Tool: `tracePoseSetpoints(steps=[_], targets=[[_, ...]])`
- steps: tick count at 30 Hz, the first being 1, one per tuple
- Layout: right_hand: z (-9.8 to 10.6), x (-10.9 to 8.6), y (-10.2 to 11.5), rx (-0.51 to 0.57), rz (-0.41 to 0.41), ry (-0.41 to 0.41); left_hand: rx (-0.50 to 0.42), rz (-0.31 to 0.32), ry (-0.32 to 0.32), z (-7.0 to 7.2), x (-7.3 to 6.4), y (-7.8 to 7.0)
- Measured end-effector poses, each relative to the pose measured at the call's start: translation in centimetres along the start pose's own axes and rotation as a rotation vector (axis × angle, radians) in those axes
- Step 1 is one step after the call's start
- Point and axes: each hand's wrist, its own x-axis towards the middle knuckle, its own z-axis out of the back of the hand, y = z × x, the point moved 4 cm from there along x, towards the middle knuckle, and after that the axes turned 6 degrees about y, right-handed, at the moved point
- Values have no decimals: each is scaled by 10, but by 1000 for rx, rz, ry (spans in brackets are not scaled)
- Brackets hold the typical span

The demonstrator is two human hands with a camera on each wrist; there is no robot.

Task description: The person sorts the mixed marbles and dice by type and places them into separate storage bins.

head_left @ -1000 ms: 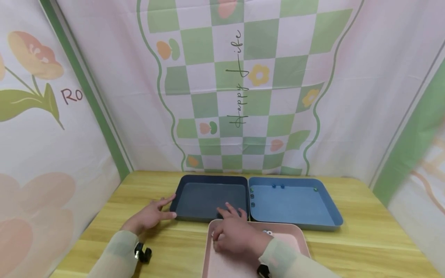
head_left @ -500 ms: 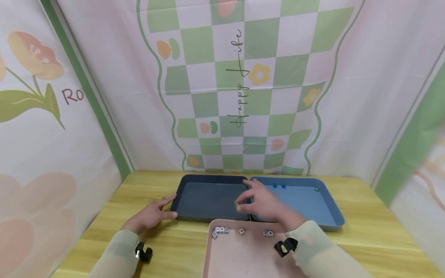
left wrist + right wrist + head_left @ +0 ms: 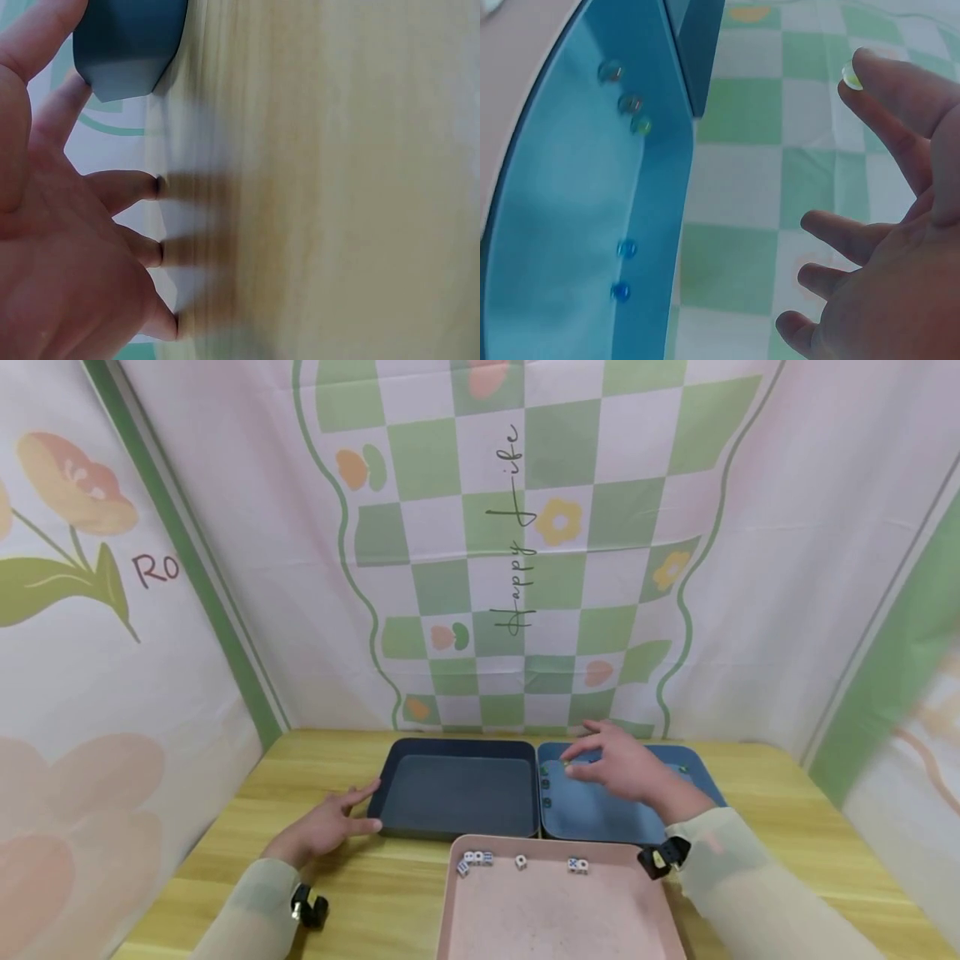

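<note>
My right hand [image 3: 626,770] is above the blue tray [image 3: 637,827], pinching a clear glass marble [image 3: 851,75] with a yellow-green tint between thumb and index finger. Its other fingers are spread. Inside the blue tray lie several marbles: greyish ones and a green one along the left side, and blue marbles [image 3: 626,249] by the back wall. Another green marble [image 3: 683,769] sits near the back right. With fingers extended, my left hand [image 3: 322,828] touches the left end of the dark tray [image 3: 457,829]; its other fingertips rest on the table.
In front, a pink tray [image 3: 555,918] holds several white dice [image 3: 478,857] along its far side, one die [image 3: 521,862] apart from the others. The wooden table [image 3: 375,910] lies under the trays. A patterned curtain [image 3: 555,568] hangs behind.
From the pink tray my right hand has moved up and right to above the blue tray, carrying the marble. Uncovered dice now show in the pink tray. My left hand stays put.
</note>
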Motion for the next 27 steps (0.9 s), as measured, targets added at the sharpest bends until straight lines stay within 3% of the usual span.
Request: tracePoseSetpoints(steps=[5,12,16,27], targets=[[6,4,-13,-46,-10,2,-4,7,-2,0,0,2],[10,8,-27,-225,6,0,-19,8,6,-1,-3,1],[7,9,-35,-270,2,17,-16,4,4,-2,-2,1],[2,17,-64,-312,-130,49,-6,-8,8,1,4,5]])
